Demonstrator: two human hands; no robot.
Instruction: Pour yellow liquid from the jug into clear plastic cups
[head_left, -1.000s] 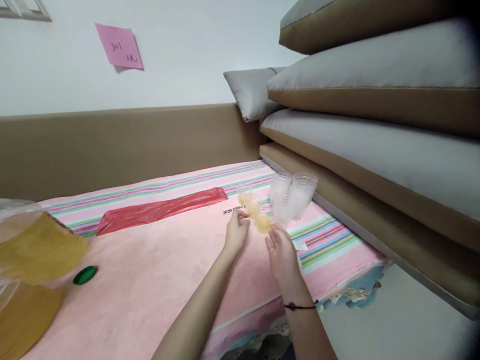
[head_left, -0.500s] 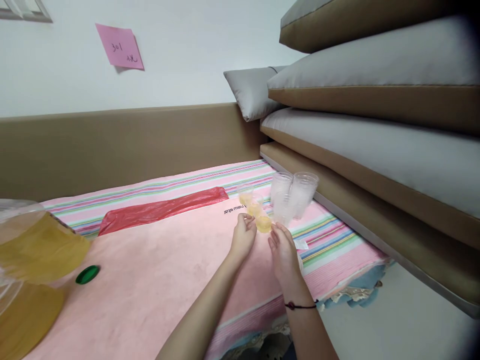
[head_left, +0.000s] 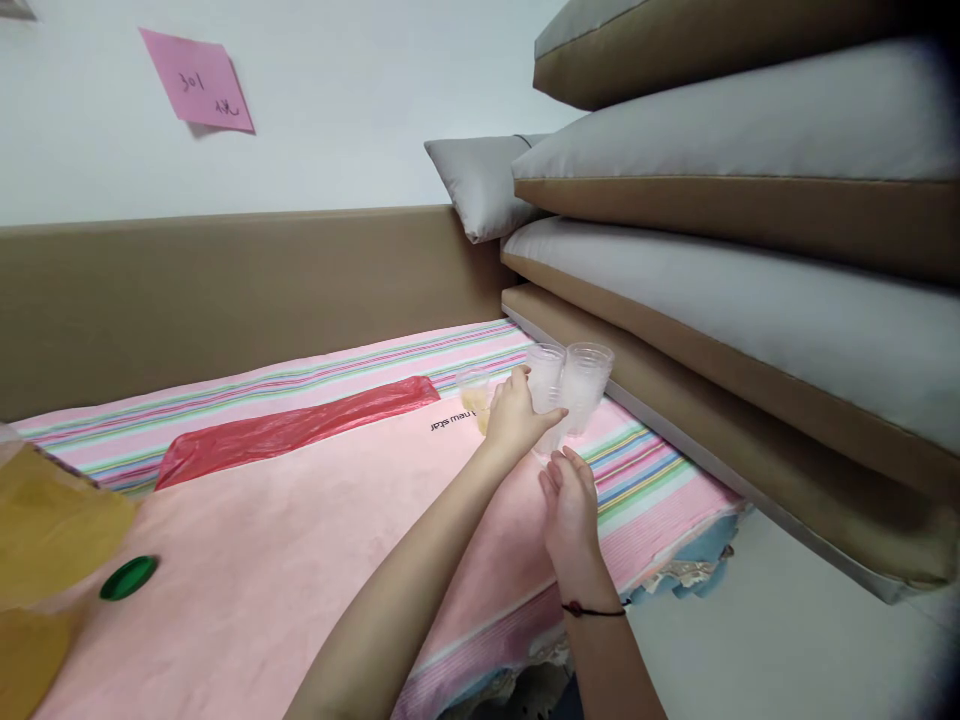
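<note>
My left hand (head_left: pixel 517 415) reaches over the blanket, thumb spread from the fingers, in front of stacked clear plastic cups (head_left: pixel 586 385). Its fingers overlap the nearer stack; whether they touch it, I cannot tell. Just below, my right hand (head_left: pixel 571 500) has loosely bent fingers close to the bottom of the front cups, with nothing seen in its grasp. Left of my left hand stands a clear cup of yellow liquid (head_left: pixel 474 397), and other yellow-filled cups are partly or wholly hidden by that hand.
Large containers of yellow liquid (head_left: pixel 52 530) stand at the left edge, near a green lid (head_left: pixel 129 578). A red plastic bag (head_left: pixel 300 425) lies along the pink blanket (head_left: pixel 285 560). Stacked grey-brown cushions (head_left: pixel 735 240) rise at the right, above the bed's edge.
My left hand has moved from the nearest yellow-filled cup up and right to the clear stacks, its thumb spreading. My right hand stays low. The view has shifted slightly right.
</note>
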